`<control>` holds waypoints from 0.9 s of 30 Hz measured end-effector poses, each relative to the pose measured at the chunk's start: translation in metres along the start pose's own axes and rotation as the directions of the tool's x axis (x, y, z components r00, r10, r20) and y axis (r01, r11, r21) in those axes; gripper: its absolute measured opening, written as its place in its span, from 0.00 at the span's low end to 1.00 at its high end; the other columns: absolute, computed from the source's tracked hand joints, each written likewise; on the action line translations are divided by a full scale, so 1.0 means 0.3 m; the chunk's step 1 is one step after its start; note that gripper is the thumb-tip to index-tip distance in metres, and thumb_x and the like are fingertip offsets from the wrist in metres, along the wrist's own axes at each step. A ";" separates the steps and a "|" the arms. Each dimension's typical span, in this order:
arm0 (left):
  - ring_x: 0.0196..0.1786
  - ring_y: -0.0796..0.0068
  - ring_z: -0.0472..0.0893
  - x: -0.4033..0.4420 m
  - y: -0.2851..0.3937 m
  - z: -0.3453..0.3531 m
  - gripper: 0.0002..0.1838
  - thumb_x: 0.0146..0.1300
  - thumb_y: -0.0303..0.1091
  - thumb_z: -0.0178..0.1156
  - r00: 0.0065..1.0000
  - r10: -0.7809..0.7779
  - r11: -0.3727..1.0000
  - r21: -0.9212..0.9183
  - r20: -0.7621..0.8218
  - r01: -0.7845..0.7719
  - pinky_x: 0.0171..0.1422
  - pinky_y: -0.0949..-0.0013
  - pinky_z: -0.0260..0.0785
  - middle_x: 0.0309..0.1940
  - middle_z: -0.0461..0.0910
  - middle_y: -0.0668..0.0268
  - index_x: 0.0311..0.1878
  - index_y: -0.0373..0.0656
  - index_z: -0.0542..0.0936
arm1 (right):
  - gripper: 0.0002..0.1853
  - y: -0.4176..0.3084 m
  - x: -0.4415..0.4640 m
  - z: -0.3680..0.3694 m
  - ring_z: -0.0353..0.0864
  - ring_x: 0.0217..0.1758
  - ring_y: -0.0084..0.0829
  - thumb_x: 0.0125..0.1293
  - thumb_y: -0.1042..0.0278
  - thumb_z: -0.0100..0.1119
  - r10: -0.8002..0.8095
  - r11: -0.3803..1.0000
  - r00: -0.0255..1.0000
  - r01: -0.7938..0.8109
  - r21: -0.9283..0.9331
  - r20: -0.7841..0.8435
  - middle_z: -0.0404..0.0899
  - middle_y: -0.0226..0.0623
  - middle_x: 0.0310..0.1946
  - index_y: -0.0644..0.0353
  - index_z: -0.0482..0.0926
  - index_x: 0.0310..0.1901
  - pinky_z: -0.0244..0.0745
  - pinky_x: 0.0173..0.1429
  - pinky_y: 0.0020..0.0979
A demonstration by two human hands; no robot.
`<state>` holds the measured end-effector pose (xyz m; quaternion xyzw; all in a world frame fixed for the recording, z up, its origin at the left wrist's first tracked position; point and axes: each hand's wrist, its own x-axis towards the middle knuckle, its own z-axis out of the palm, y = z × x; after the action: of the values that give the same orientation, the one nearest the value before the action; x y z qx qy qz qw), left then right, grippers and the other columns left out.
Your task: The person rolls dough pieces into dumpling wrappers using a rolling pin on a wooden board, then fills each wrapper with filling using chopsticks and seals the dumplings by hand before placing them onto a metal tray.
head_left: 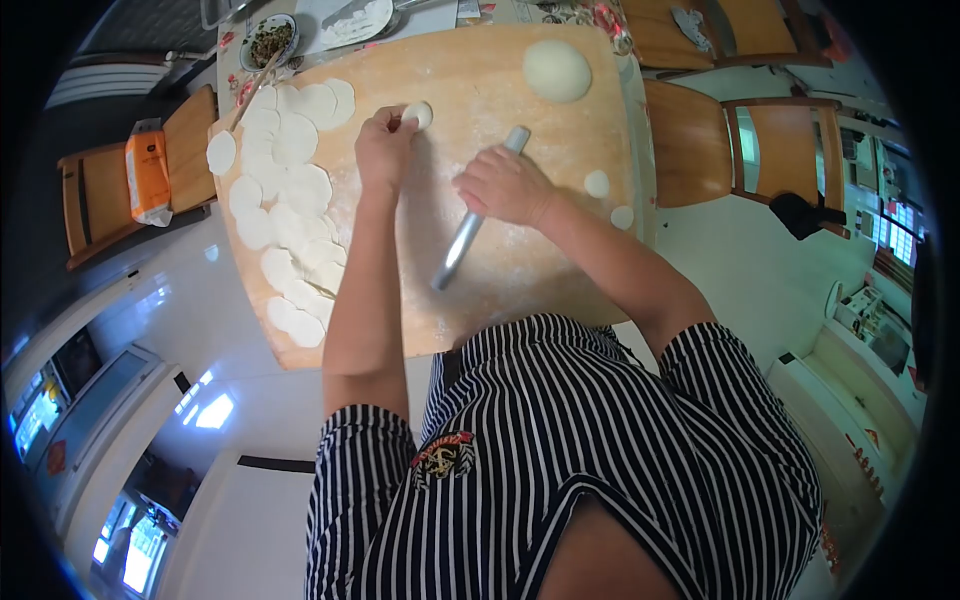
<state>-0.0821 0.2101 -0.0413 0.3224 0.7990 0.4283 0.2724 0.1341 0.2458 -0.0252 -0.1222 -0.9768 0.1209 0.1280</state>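
Note:
My left hand (383, 150) pinches the edge of a small dough piece (419, 115) near the upper middle of the wooden board (455, 75). To its right, my right hand (505, 186) is wrapped round a metal rolling pin (460, 248), which slants across the floured surface. Many thin dough wrappers (304, 189) lie overlapping along the board's left side. A large ball of dough (557, 71) rests near the far right corner. Below it are two small dough pieces, one (597, 183) slightly higher than the other (622, 217).
Beyond the far left corner stands a bowl of chopped filling (268, 42), with a stick-like utensil (256, 88) reaching from it. A white plate (357, 22) sits farther back. Wooden chairs flank the table; an orange package (149, 172) is on the left one.

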 end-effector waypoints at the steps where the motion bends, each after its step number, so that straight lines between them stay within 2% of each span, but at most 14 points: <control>1: 0.34 0.71 0.82 0.009 -0.016 -0.019 0.13 0.63 0.31 0.66 0.988 -0.033 0.999 -0.015 0.149 0.036 0.44 0.66 0.74 0.34 0.86 0.62 0.49 0.40 0.85 | 0.06 0.024 0.040 -0.002 0.76 0.44 0.28 0.63 0.61 0.61 0.086 0.995 0.982 -0.076 -0.070 0.166 0.77 0.24 0.35 0.50 0.82 0.37 0.70 0.54 0.32; 2: 0.34 0.72 0.82 0.011 -0.032 -0.024 0.13 0.62 0.32 0.66 0.952 -0.064 0.997 -0.025 0.299 0.074 0.44 0.68 0.74 0.33 0.86 0.63 0.50 0.40 0.85 | 0.06 0.046 0.075 -0.005 0.76 0.44 0.28 0.63 0.61 0.61 0.092 0.994 0.981 -0.080 -0.073 0.169 0.77 0.24 0.35 0.50 0.82 0.37 0.70 0.54 0.32; 3: 0.35 0.75 0.81 -0.020 0.011 -0.044 0.14 0.62 0.33 0.67 0.905 -0.148 0.981 -0.055 0.399 0.185 0.45 0.69 0.74 0.33 0.85 0.66 0.51 0.41 0.85 | 0.07 0.065 0.104 -0.004 0.77 0.47 0.29 0.63 0.61 0.61 0.152 0.984 0.988 -0.155 -0.086 -0.036 0.77 0.25 0.38 0.51 0.82 0.40 0.69 0.57 0.32; 5: 0.35 0.75 0.81 -0.065 0.027 -0.062 0.14 0.62 0.33 0.66 0.899 -0.139 0.988 -0.003 0.415 0.154 0.46 0.70 0.73 0.33 0.84 0.66 0.51 0.41 0.85 | 0.15 0.075 0.169 -0.005 0.75 0.59 0.34 0.62 0.66 0.60 0.200 0.973 0.935 -0.225 -0.051 -0.293 0.78 0.29 0.49 0.53 0.80 0.51 0.66 0.66 0.39; 8: 0.39 0.70 0.83 -0.110 0.096 -0.102 0.14 0.64 0.34 0.65 0.868 -0.165 0.985 0.122 0.468 0.121 0.49 0.69 0.74 0.35 0.84 0.61 0.51 0.40 0.85 | 0.21 0.080 0.228 0.029 0.71 0.65 0.38 0.60 0.68 0.59 0.218 0.933 0.952 -0.268 -0.240 -0.213 0.76 0.31 0.58 0.54 0.78 0.57 0.61 0.70 0.46; 12: 0.43 0.61 0.83 -0.049 0.042 -0.078 0.13 0.66 0.34 0.64 0.948 0.022 0.962 0.250 0.318 -0.106 0.51 0.63 0.74 0.40 0.83 0.54 0.50 0.38 0.85 | 0.23 0.107 0.380 0.063 0.68 0.68 0.40 0.60 0.68 0.57 0.247 0.937 0.936 -0.297 -0.186 -0.250 0.74 0.33 0.63 0.58 0.76 0.59 0.58 0.72 0.49; 16: 0.44 0.56 0.84 0.007 0.069 -0.068 0.14 0.66 0.35 0.64 0.938 0.148 0.922 0.300 0.313 -0.245 0.52 0.61 0.73 0.42 0.84 0.51 0.48 0.35 0.84 | 0.23 0.101 0.448 0.089 0.66 0.71 0.41 0.61 0.65 0.57 0.503 0.824 0.778 -0.563 -0.064 -0.377 0.73 0.41 0.65 0.62 0.76 0.58 0.56 0.72 0.44; 18: 0.43 0.59 0.84 -0.014 0.077 -0.091 0.13 0.65 0.34 0.64 0.933 0.155 0.927 0.277 0.325 -0.251 0.52 0.62 0.74 0.40 0.84 0.53 0.48 0.35 0.84 | 0.25 0.063 0.379 0.042 0.64 0.74 0.45 0.65 0.67 0.54 0.576 0.797 0.804 -0.592 -0.118 -0.146 0.72 0.44 0.68 0.62 0.74 0.64 0.57 0.75 0.43; 19: 0.42 0.61 0.84 -0.023 0.079 -0.100 0.13 0.64 0.34 0.65 0.924 0.170 0.929 0.257 0.342 -0.266 0.51 0.63 0.74 0.38 0.85 0.55 0.47 0.35 0.84 | 0.25 0.059 0.323 0.026 0.64 0.74 0.45 0.65 0.67 0.54 0.577 0.795 0.804 -0.594 -0.126 -0.147 0.72 0.44 0.68 0.62 0.74 0.64 0.57 0.75 0.43; 20: 0.42 0.61 0.84 -0.035 0.066 -0.104 0.13 0.64 0.34 0.65 0.921 0.172 0.930 0.250 0.350 -0.269 0.51 0.63 0.74 0.38 0.85 0.55 0.47 0.35 0.84 | 0.25 0.055 0.248 0.022 0.64 0.74 0.47 0.64 0.67 0.55 0.477 0.850 0.875 -0.484 -0.206 -0.085 0.71 0.46 0.68 0.63 0.74 0.64 0.57 0.75 0.45; 21: 0.41 0.64 0.84 -0.054 0.042 -0.106 0.12 0.63 0.33 0.65 0.948 0.071 0.961 0.233 0.310 -0.148 0.50 0.65 0.74 0.37 0.85 0.57 0.46 0.36 0.83 | 0.26 0.051 0.203 0.017 0.64 0.74 0.48 0.64 0.67 0.56 0.372 0.892 0.928 -0.361 -0.274 -0.011 0.71 0.48 0.67 0.64 0.73 0.64 0.57 0.76 0.46; 24: 0.39 0.72 0.84 -0.102 0.065 -0.146 0.12 0.62 0.33 0.66 0.954 -0.128 0.984 0.158 0.271 0.087 0.48 0.69 0.75 0.35 0.85 0.63 0.46 0.38 0.84 | 0.25 0.052 0.188 0.004 0.63 0.74 0.49 0.65 0.67 0.55 0.358 0.893 0.933 -0.351 -0.280 -0.029 0.70 0.47 0.68 0.63 0.73 0.64 0.56 0.76 0.50; 26: 0.40 0.63 0.86 -0.114 0.075 -0.173 0.12 0.61 0.34 0.64 0.909 -0.270 0.960 0.157 0.319 0.230 0.47 0.64 0.76 0.35 0.87 0.57 0.46 0.39 0.85 | 0.25 0.060 0.276 0.031 0.64 0.74 0.49 0.65 0.67 0.55 0.361 0.894 0.928 -0.373 -0.248 -0.094 0.70 0.46 0.68 0.62 0.73 0.64 0.56 0.75 0.51; 27: 0.39 0.59 0.85 -0.093 0.034 -0.167 0.13 0.62 0.34 0.64 0.927 -0.211 0.963 0.228 0.311 0.142 0.47 0.61 0.76 0.36 0.87 0.55 0.48 0.39 0.86 | 0.24 0.068 0.335 0.054 0.64 0.74 0.49 0.65 0.67 0.55 0.354 0.896 0.920 -0.385 -0.220 -0.167 0.71 0.45 0.68 0.60 0.74 0.63 0.56 0.75 0.52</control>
<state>-0.0969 0.1680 -0.0038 0.3423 0.8065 0.2584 0.4070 0.0395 0.2887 -0.0238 -0.3279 -0.9332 0.0119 0.1463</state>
